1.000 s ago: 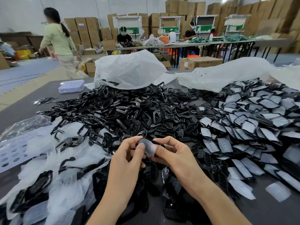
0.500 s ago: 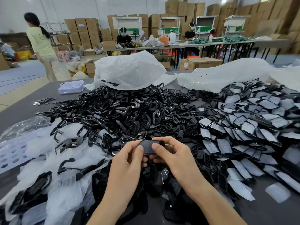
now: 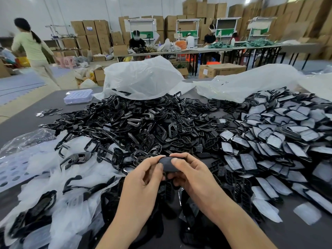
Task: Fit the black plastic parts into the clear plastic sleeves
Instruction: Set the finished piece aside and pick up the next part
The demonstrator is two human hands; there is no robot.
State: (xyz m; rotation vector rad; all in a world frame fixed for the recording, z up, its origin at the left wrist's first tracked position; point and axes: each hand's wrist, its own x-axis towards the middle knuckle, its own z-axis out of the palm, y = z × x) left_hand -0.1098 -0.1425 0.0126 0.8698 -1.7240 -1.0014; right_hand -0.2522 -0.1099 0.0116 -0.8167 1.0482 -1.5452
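At 6 o'clock on the dark table (image 3: 305, 236), raised just above the clutter: left hand (image 3: 143, 175) and right hand (image 3: 194, 173), both pinching one black plastic part (image 3: 168, 164) between thumb and forefinger. Thumbs on the near face, forefingers hooked over the far edge, remaining fingers loosely curled beneath. Gripped at both ends, probably to steady the part while film is worked over it. Dull grey cast on the part, consistent with a clear plastic sleeve already drawn on. Sleeve edge not distinguishable, so full seating unconfirmed.

At 12 o'clock from the hands: heap of bare black parts (image 3: 134, 126), frames and grilled inserts mixed, within forward reach as feed stock. At 2 to 4 o'clock: pile of sleeved parts (image 3: 278, 137), overlapped like shingles and kept to one side, presumably to keep finished work apart from unfinished. At 8 to 9 o'clock: loose empty sleeves (image 3: 59, 186), pale and crumpled, with several black frames on top. Positioned beside the left hand, likely for quick pick-up. At 11 o'clock, well apart: clear dimpled box (image 3: 78, 96). Beyond the heap, at 12 to 1 o'clock: slack white bags (image 3: 143, 78), likely bulk packaging.

Judged step: final seating of the sleeve. Next: check the corners, then release onto the pile at 3 o'clock.
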